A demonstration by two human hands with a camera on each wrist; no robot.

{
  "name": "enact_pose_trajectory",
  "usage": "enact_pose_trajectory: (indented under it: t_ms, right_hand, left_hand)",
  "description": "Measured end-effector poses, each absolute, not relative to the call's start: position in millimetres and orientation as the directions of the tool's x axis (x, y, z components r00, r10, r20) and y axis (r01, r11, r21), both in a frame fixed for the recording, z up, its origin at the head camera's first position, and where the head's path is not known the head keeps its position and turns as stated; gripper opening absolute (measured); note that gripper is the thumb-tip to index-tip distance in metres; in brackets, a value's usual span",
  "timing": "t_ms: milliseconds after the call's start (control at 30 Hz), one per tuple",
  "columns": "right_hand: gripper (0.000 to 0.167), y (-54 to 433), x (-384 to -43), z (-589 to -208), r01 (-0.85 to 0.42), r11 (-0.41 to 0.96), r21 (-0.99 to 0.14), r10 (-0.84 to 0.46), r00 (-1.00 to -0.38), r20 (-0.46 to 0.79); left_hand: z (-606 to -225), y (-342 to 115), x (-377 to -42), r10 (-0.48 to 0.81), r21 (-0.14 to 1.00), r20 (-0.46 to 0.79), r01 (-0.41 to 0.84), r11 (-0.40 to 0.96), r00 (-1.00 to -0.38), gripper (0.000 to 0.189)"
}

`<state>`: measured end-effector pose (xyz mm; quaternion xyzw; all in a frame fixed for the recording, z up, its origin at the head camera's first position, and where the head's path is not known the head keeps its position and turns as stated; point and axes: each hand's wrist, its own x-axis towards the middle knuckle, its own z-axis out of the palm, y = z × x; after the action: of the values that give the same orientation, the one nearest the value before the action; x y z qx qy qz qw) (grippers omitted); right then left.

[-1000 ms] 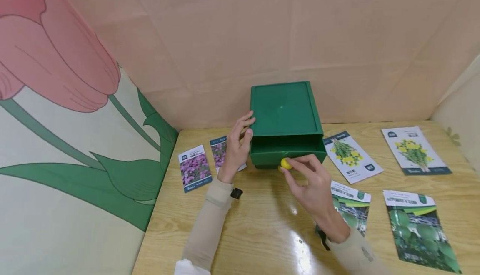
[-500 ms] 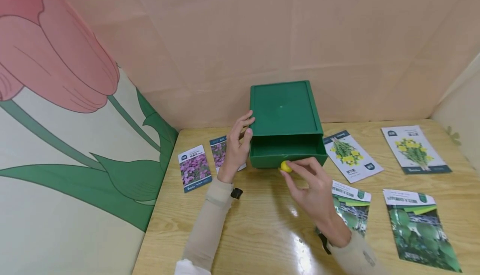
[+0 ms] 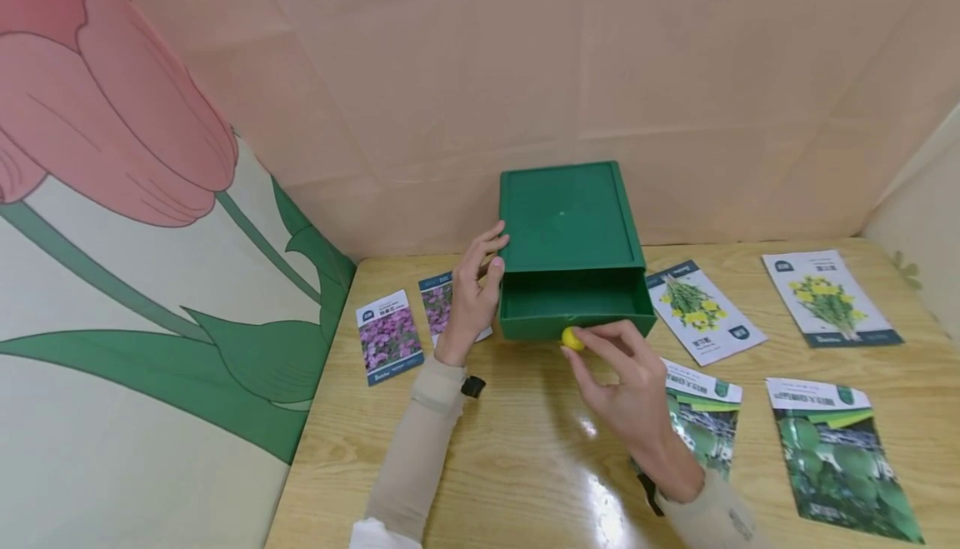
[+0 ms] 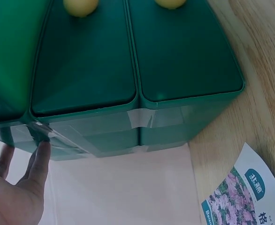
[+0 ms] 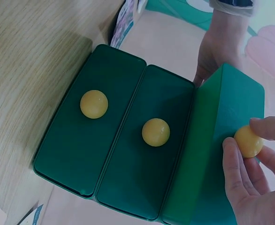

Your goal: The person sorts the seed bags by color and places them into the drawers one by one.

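A green drawer cabinet (image 3: 566,216) stands on the wooden table, its top drawer (image 3: 528,329) pulled out and the visible inside bare. My right hand (image 3: 630,391) pinches that drawer's round yellow knob (image 5: 248,141) between thumb and fingers. Against the cabinet's left side, near the top front corner, rests my left hand (image 3: 472,299) with fingers extended. Below the pulled-out drawer, the right wrist view shows a middle drawer (image 5: 137,173) and a bottom drawer (image 5: 67,154), both closed and each with a yellow knob.
Two purple-flower seed packets (image 3: 390,336) lie left of the cabinet, one partly behind my left hand. To the right are two yellow-flower packets (image 3: 825,299) and two green ones (image 3: 843,457); my right forearm partly covers one. A pink sheet (image 3: 420,116) hangs behind.
The top drawer has slid slightly farther out toward me, with my right hand still on its knob. My left hand stays against the cabinet's side.
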<state>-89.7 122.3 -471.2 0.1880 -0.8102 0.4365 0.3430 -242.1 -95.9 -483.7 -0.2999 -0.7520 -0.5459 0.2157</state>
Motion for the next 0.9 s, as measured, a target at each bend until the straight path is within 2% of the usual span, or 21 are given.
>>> enact_pose_trajectory:
  t_ms: [233, 433, 633, 900]
  right_hand:
    - [0.037, 121, -88, -472, -0.621, 0.533, -0.575, 0.011, -0.674, 0.738]
    - [0.036, 120, -84, -473, -0.632, 0.522, -0.572, 0.015, -0.664, 0.747]
    - [0.034, 121, -81, -474, -0.639, 0.512, -0.574, 0.013, -0.663, 0.749]
    - [0.03, 120, -76, -476, -0.652, 0.495, -0.574, 0.016, -0.653, 0.757]
  left_hand:
    - [-485, -96, -242, 0.214, 0.686, 0.657, 0.691, 0.227, -0.723, 0.044]
    - [-484, -95, -243, 0.21, 0.689, 0.66, 0.692, 0.215, -0.722, 0.032]
    - [-480, -93, -241, 0.199, 0.705, 0.646, 0.676, 0.217, -0.737, 0.036]
    - [-456, -89, -223, 0.199, 0.711, 0.646, 0.675, 0.196, -0.737, 0.032]
